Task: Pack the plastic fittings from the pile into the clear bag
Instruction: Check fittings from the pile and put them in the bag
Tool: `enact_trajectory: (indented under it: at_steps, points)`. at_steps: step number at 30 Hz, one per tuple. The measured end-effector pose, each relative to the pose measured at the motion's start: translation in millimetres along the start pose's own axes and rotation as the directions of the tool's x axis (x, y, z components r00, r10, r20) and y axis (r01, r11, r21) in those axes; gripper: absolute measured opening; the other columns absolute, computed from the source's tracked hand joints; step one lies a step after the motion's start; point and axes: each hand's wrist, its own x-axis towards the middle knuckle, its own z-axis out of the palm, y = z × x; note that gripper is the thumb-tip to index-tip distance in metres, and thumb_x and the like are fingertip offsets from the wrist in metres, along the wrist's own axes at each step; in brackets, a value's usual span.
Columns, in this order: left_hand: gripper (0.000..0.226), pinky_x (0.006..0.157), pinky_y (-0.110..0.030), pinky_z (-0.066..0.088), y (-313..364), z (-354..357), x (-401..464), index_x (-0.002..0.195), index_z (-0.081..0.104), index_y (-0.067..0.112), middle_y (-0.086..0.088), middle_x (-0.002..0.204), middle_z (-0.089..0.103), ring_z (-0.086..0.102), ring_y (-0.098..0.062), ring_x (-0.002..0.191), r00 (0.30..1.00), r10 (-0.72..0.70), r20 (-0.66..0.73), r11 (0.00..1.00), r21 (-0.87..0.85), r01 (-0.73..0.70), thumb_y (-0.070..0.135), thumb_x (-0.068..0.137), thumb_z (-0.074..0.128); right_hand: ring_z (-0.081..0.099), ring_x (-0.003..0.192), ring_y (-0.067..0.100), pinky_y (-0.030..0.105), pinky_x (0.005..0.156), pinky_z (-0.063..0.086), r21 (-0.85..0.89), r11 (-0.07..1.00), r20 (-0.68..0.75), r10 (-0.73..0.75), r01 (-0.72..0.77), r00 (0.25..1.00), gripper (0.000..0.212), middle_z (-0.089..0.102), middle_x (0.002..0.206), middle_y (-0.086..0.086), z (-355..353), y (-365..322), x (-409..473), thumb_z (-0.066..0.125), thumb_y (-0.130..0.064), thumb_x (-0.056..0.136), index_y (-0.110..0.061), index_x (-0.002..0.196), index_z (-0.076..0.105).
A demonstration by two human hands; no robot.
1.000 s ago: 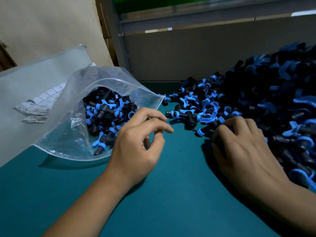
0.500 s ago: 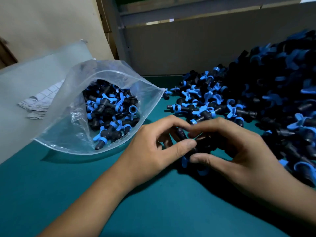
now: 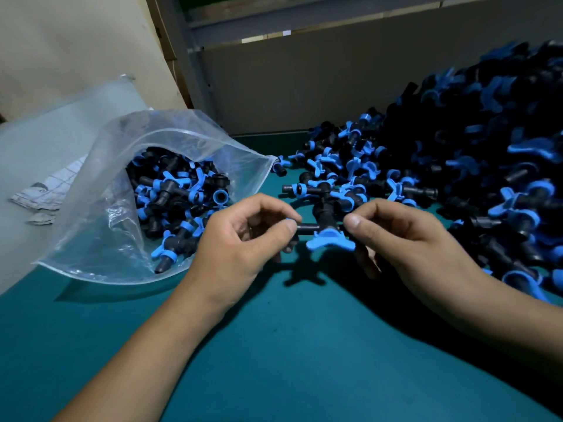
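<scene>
A big pile of black and blue plastic fittings fills the right side of the green table. The clear bag lies open at the left, its mouth facing right, with several fittings inside. Between bag and pile, a little above the table, both hands hold one black fitting with a blue wing nut. My left hand pinches its left end between thumb and fingers. My right hand pinches its right end. Whether more fittings sit inside the hands is hidden.
The green table stretches toward me below the hands. A grey sheet with printed paper lies behind the bag at the left. A grey wall panel closes off the back of the table.
My right hand left the pile's edge and met my left hand between bag and pile. Both hands have lifted a fitting off the table and now hold it at its ends.
</scene>
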Motion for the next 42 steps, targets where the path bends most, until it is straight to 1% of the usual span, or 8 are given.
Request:
enact_trajectory:
  at_steps: [4,8,14,19,28,35,38,42]
  points:
    - [0.01,0.054,-0.027,0.053,-3.4,2.8,-0.6,0.09,0.077,0.017,-0.01,0.072,0.069,0.066,-0.023,0.062,0.996,-0.093,-0.009,0.987,-0.134,0.091,0.025,0.084,0.078,0.05,0.042,0.007,0.013,0.044,0.039,0.01,1.0,-0.018,0.015,-0.015,1.0,0.036,0.063,0.059,0.005,-1.3,2.2,0.6,0.064,-0.042,0.097,-0.008,0.083,0.062]
    - [0.021,0.071,-0.026,0.055,-6.2,1.3,0.4,0.09,0.075,0.02,-0.005,0.093,0.072,0.065,-0.017,0.084,0.999,-0.03,0.035,0.991,-0.128,0.034,0.002,0.08,0.076,0.058,0.073,0.019,0.03,0.065,0.049,-0.09,0.979,-0.02,-0.187,0.185,0.982,0.007,0.066,0.082,-0.001,-4.6,5.2,2.4,0.072,-0.011,0.097,-0.016,0.094,0.067]
    - [0.031,0.078,-0.027,0.052,-6.4,-2.4,1.7,0.09,0.072,0.023,-0.003,0.098,0.069,0.062,-0.016,0.088,0.999,-0.01,0.036,0.992,-0.126,0.014,-0.005,0.076,0.072,0.061,0.093,0.028,0.038,0.078,0.051,-0.129,0.973,-0.044,-0.199,0.192,0.979,0.026,0.071,0.1,0.003,-8.3,7.4,2.9,0.074,0.001,0.093,-0.024,0.087,0.073]
    - [0.025,0.072,-0.032,0.056,-5.1,-2.9,-0.6,0.106,0.075,0.023,-0.008,0.097,0.069,0.068,-0.024,0.084,0.994,-0.057,0.098,0.996,-0.058,0.063,0.011,0.084,0.076,0.058,0.059,0.023,0.029,0.054,0.048,-0.003,0.992,-0.036,-0.127,0.127,0.991,0.003,0.057,0.082,0.019,-3.0,1.9,-1.0,0.07,-0.02,0.099,-0.022,0.099,0.069]
    - [0.005,0.049,-0.024,0.046,7.9,-4.1,3.2,0.083,0.064,0.01,-0.005,0.066,0.058,0.053,-0.018,0.05,0.986,0.032,-0.162,0.997,-0.064,-0.043,0.01,0.088,0.065,0.061,0.056,0.027,0.028,0.052,0.046,-0.047,0.999,0.052,-0.021,0.023,0.998,0.041,0.064,0.068,0.011,1.6,-0.4,-4.2,0.064,-0.061,0.096,-0.02,0.097,0.061]
    - [0.016,0.056,-0.018,0.041,8.8,-42.7,14.4,0.07,0.065,0.023,0.016,0.06,0.058,0.049,-0.003,0.057,0.621,0.074,-0.78,0.997,0.063,-0.039,0.014,0.079,0.056,0.065,0.059,0.025,0.023,0.055,0.047,-0.169,0.985,0.051,-0.008,0.016,0.999,0.035,0.067,0.071,0.011,4.3,-2.5,-5.8,0.061,-0.066,0.094,-0.034,0.107,0.059]
    - [0.012,0.054,-0.028,0.041,-1.3,-53.3,17.0,0.077,0.061,0.024,0.008,0.059,0.053,0.048,-0.015,0.056,0.484,-0.035,-0.874,0.999,-0.015,0.047,0.019,0.085,0.053,0.064,0.057,0.021,0.028,0.056,0.049,-0.22,0.975,-0.024,-0.02,0.014,1.0,0.022,0.067,0.072,0.007,4.7,-2.1,-5.8,0.061,-0.054,0.092,-0.04,0.107,0.056]
    - [0.017,0.035,-0.024,0.035,-10.5,-56.5,18.2,0.088,0.051,0.016,0.002,0.059,0.046,0.046,-0.011,0.039,0.452,-0.218,-0.865,0.976,-0.198,0.091,0.026,0.102,0.055,0.069,0.08,0.014,0.035,0.072,0.054,-0.445,0.893,-0.088,-0.119,0.068,0.989,0.013,0.07,0.094,-0.008,2.5,-1.3,-8.8,0.059,-0.042,0.096,-0.041,0.108,0.055]
